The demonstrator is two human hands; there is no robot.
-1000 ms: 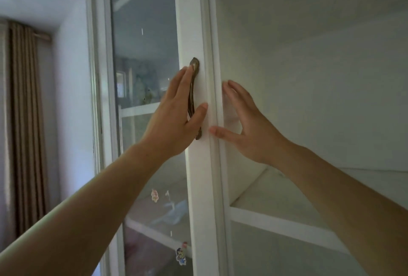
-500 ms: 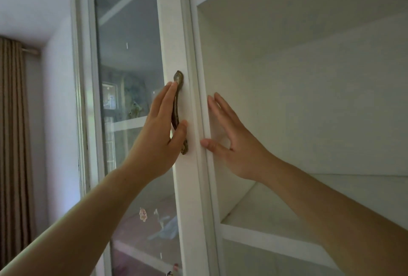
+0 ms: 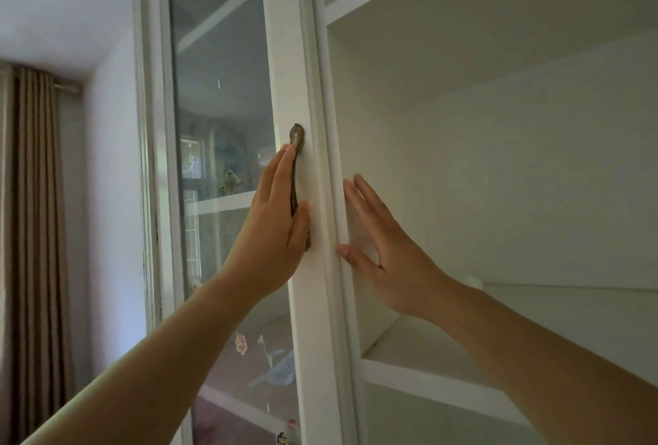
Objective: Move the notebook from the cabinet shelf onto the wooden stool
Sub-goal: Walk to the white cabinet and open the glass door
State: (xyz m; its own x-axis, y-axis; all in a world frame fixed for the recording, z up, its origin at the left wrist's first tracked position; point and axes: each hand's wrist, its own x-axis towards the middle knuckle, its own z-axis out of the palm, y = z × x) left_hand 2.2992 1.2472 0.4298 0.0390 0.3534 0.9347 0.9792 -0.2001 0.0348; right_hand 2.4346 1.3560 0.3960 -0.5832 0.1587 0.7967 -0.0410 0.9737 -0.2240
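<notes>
A white cabinet with a glass door (image 3: 220, 124) fills the view. My left hand (image 3: 274, 231) lies flat against the door's brass handle (image 3: 296, 174), fingers straight, thumb on the white frame. My right hand (image 3: 384, 252) is spread open inside the open right compartment, its thumb touching the door's edge (image 3: 334, 195). The white shelf (image 3: 445, 348) in that compartment shows nothing lying on it. No notebook and no wooden stool are in view.
A brown curtain (image 3: 32, 231) hangs at the far left beside a white wall. Small stickers (image 3: 242, 343) dot the lower glass. A small white round thing (image 3: 473, 281) shows behind my right wrist on the shelf.
Both hands have dropped lower in the view and stay on the handle and the door edge. The view has shifted a little; the left thumb has slid along the frame.
</notes>
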